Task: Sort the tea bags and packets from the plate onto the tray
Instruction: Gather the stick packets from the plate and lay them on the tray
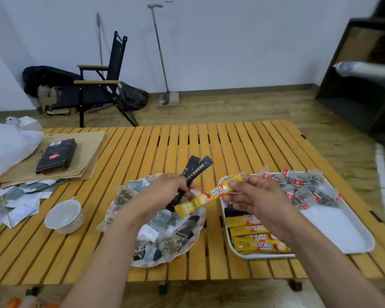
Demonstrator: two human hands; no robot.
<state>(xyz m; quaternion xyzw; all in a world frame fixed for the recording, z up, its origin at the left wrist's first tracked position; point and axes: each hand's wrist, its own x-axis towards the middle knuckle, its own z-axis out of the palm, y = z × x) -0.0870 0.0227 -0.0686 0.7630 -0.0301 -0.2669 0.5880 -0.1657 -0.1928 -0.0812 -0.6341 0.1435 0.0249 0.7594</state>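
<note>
- Two black sticks gripped in L hand over plate, prob. batched by type.
- Pinched yellow packet w/ R hand, between plate & tray; likely bound for tray's near-left yellow row.

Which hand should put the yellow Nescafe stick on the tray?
Right. The right hand pinches the yellow stick by the tray; the left hand grips black sticks over the plate.

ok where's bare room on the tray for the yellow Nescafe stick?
Free: the near-right stretch of the tray, bordered by the red-tagged tea bags on the far side and the row of yellow Nescafe sticks on the left. Crowded: the far end under tea bags, and the near-left corner with sticks.
</note>
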